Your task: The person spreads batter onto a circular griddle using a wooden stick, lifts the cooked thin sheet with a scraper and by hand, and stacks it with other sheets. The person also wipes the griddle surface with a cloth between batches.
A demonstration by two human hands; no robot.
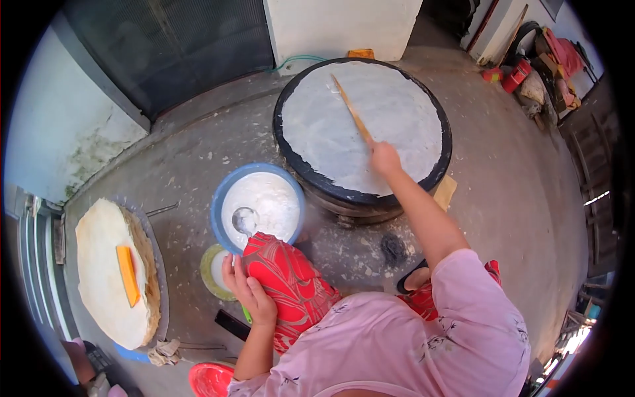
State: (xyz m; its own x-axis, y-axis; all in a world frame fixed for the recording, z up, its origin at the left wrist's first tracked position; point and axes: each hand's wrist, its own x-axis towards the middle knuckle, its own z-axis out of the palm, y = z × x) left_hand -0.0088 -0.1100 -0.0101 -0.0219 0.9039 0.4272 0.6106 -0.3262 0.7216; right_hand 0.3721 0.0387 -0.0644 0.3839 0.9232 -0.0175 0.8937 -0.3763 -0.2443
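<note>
A long, flat wooden spreader (350, 109) is gripped at its near end by my right hand (385, 159). It lies across a thin layer of white batter (317, 132) covering a large round black griddle (280, 135). My left hand (251, 291) rests against my red-patterned knee, fingers stretched out and holding nothing. Just beyond that knee, a blue basin (218, 198) contains white batter with a metal ladle (245, 220) in it. A smaller greenish bowl (208, 272) with something white inside sits beside my left hand, partly hidden by it.
At the left, a tall stack of thin round flatbreads (106, 284) carries a yellow-orange bar (127, 276). A red basin (208, 378) and a dark flat object (233, 324) lie near my left arm. Batter flecks dot the concrete floor. Clutter includes a red canister (516, 75) at the upper right.
</note>
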